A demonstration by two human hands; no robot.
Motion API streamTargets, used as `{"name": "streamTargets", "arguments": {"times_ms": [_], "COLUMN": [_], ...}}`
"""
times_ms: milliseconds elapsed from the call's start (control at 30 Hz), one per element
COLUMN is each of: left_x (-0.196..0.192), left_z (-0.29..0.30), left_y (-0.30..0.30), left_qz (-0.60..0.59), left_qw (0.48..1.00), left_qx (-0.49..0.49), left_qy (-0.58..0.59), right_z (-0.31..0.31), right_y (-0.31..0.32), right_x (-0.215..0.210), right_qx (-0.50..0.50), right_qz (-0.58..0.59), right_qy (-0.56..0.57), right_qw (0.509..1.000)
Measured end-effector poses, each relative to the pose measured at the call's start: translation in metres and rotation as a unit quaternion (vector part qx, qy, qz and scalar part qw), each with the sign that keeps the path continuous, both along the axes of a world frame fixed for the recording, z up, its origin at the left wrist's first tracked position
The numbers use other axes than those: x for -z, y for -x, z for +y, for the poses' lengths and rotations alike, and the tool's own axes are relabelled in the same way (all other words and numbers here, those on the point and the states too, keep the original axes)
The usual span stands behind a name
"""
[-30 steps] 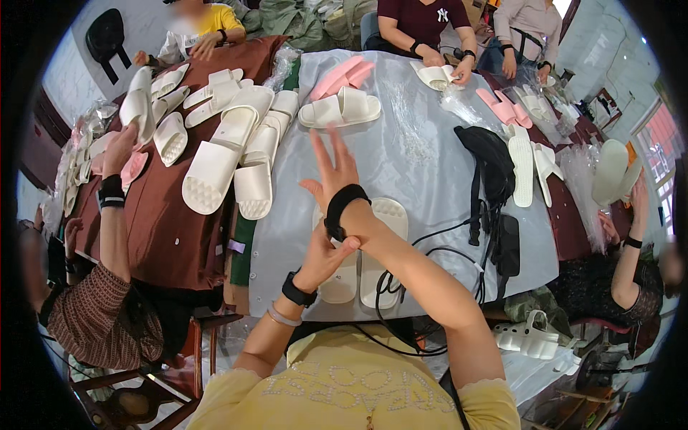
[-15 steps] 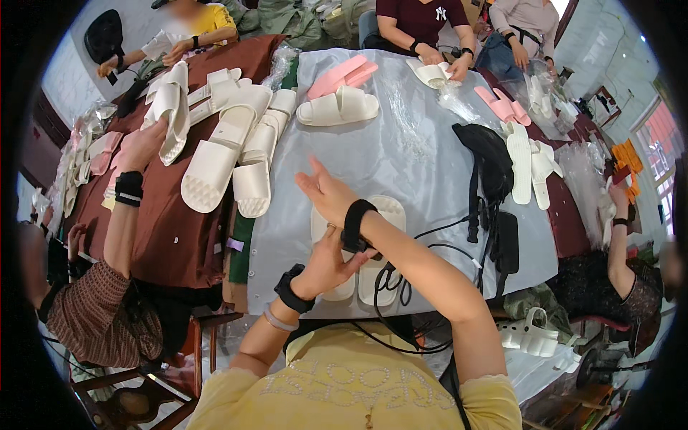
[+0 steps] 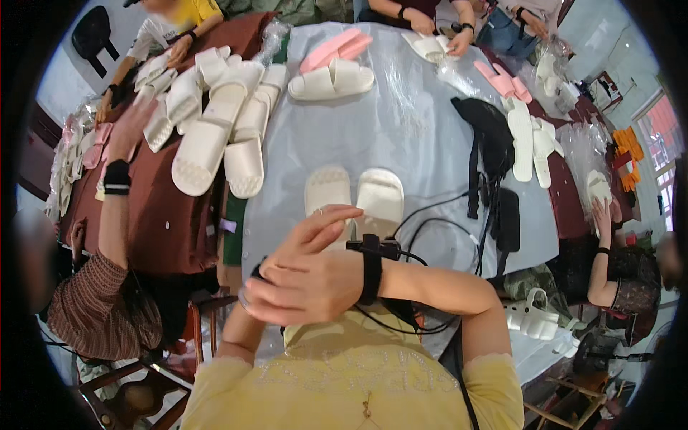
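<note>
My right hand (image 3: 315,283) lies across my left wrist, with its fingers curled over the black wrist strap (image 3: 259,269) there. They partly hide the strap, so the exact grip is hard to see. Above it, my left hand (image 3: 317,228) points to the right with its fingers stretched out, a ring on one, holding nothing. My right wrist wears a black strap (image 3: 371,269) with a small black device and a cable. Just beyond my hands, two white slippers (image 3: 381,192) lie side by side on the grey-covered table (image 3: 301,150), their near parts hidden by my hands and arm.
White slippers (image 3: 204,147) are heaped at the left on brown cloth (image 3: 186,229). A pink slipper pair (image 3: 335,49) and a white pair (image 3: 331,80) lie ahead. A black pouch (image 3: 487,136), power bank (image 3: 507,218) and cables are at right. Several co-workers sit around.
My left hand has left the right wrist strap. My right hand has swung down and left onto my left wrist. The left neighbour has let go of a white slipper.
</note>
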State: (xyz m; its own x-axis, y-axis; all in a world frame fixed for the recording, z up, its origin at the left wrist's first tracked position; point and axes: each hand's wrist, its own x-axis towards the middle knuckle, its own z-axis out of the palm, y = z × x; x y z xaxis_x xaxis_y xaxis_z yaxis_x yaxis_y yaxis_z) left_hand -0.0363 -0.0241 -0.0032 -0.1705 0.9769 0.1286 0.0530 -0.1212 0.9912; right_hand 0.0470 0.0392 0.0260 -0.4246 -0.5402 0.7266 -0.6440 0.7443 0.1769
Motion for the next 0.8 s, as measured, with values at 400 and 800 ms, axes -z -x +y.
{"name": "streamTargets", "arguments": {"times_ms": [400,800], "left_x": [-0.004,-0.036], "left_z": [0.017,0.027], "left_y": [0.001,-0.014], "left_qz": [0.024,0.225], "left_qw": [0.945,0.937], "left_qx": [0.267,0.266], "left_qy": [0.188,-0.015], "right_z": [-0.030,-0.035], "right_y": [-0.033,-0.048], "right_x": [0.018,0.024], "right_qx": [0.047,0.028], "right_qz": [-0.036,-0.112], "right_qy": [-0.059,-0.009], "right_qw": [0.997,0.993]}}
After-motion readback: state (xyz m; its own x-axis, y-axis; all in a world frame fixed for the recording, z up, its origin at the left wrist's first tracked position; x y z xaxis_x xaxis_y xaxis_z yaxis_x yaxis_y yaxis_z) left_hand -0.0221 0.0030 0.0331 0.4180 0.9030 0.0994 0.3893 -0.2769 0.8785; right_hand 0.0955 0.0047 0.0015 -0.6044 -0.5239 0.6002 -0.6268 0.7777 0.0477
